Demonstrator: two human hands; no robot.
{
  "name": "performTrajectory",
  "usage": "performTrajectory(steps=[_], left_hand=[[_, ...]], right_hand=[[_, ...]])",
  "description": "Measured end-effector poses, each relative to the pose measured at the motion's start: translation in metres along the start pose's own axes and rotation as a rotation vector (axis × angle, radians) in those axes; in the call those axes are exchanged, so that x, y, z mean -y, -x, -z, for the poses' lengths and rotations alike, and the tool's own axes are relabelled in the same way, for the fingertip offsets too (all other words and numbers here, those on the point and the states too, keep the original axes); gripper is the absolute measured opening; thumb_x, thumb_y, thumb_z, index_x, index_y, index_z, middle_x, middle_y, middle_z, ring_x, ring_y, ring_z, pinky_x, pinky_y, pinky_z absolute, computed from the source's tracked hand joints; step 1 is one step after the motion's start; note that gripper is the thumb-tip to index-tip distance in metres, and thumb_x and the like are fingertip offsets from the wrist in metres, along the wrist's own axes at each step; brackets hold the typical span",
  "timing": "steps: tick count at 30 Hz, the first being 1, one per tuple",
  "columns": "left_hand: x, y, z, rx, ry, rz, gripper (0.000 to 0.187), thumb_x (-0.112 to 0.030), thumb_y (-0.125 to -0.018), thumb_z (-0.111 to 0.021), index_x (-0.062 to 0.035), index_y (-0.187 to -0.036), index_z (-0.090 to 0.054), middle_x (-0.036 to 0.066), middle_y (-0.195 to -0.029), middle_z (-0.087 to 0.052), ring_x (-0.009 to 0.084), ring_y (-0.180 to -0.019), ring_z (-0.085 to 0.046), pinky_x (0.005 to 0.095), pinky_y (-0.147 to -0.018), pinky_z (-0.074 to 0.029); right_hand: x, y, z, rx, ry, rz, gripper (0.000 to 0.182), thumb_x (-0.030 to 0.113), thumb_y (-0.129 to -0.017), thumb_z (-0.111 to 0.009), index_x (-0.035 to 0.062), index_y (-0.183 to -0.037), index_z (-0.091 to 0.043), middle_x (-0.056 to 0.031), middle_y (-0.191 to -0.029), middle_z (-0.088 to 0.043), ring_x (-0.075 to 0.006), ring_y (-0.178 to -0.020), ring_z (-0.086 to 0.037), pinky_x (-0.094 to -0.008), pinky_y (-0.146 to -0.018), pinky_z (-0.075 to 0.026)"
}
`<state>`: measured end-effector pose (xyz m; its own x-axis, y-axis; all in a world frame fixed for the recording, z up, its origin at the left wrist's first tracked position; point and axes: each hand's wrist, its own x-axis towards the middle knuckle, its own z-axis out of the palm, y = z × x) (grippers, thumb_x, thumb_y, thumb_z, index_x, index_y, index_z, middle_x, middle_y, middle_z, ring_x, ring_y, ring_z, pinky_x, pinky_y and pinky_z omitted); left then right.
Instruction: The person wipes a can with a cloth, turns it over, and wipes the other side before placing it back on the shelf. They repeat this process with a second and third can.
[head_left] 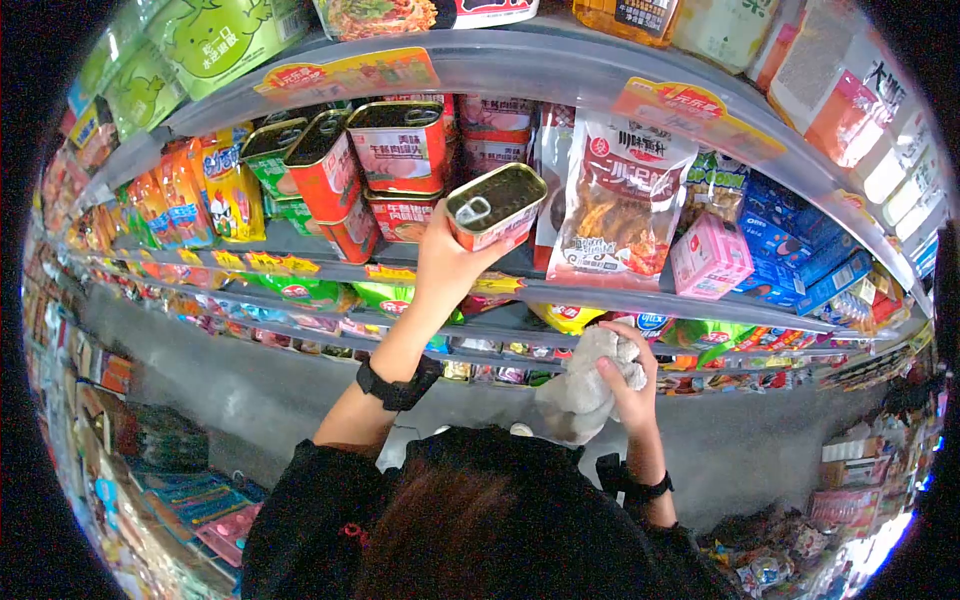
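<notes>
My left hand (447, 262) is closed around a luncheon meat can (497, 205) with a dark top and a ring pull, tilted at the shelf's front edge. Behind and left of it stand several stacked luncheon meat cans (398, 150), with red, pink and green labels. Lower down on the right, my right hand (632, 375) grips a crumpled greyish-white cloth (590, 380) that hangs in front of the lower shelves. A large snack pouch (622, 200) with a red and white label stands just right of the held can.
A clear shelf edge (520, 75) with yellow price tags runs above. Orange and yellow snack bags (205, 195) stand left of the cans. To the right are a pink box (712, 255) and blue cookie packs (790, 240). Grey floor (270, 385) lies below.
</notes>
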<state>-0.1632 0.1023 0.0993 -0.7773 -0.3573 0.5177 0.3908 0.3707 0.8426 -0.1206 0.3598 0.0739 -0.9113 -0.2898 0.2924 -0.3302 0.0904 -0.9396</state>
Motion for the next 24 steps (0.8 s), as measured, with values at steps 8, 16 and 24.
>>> performTrajectory(steps=[8, 16, 24], left_hand=[[0.014, -0.021, -0.01, -0.084, 0.058, -0.025, 0.053, -0.012, -0.061, -0.077, 0.0018, -0.103, -0.048, 0.014, -0.099, -0.061, 0.0204, -0.091, -0.059, 0.0312, -0.078, -0.046], [0.035, -0.016, -0.017, -0.044, -0.057, -0.04, 0.051, -0.013, -0.06, -0.077, 0.0018, -0.097, -0.044, 0.018, -0.095, -0.059, 0.0273, -0.089, -0.059, 0.0339, -0.077, -0.045], [0.049, -0.022, -0.012, 0.058, -0.08, -0.031, 0.059, -0.018, -0.063, -0.078, 0.0045, -0.105, -0.043, 0.018, -0.101, -0.057, 0.026, -0.095, -0.056, 0.0344, -0.082, -0.043]], right_hand=[[-0.002, 0.013, 0.0, -0.021, -0.079, -0.033, 0.037, 0.007, -0.072, -0.064, 0.0029, -0.108, -0.055, -0.0065, -0.103, -0.057, -0.0169, -0.098, -0.051, -0.0298, -0.089, -0.037], [-0.003, 0.015, 0.0, -0.013, 0.011, 0.0, 0.039, 0.009, -0.071, -0.067, 0.0027, -0.108, -0.055, -0.0081, -0.106, -0.057, -0.0181, -0.1, -0.051, -0.0306, -0.09, -0.037], [0.001, 0.01, -0.004, 0.067, 0.036, -0.019, 0.04, 0.011, -0.071, -0.068, 0.0033, -0.108, -0.055, -0.0081, -0.106, -0.057, -0.0182, -0.1, -0.051, -0.0306, -0.09, -0.037]])
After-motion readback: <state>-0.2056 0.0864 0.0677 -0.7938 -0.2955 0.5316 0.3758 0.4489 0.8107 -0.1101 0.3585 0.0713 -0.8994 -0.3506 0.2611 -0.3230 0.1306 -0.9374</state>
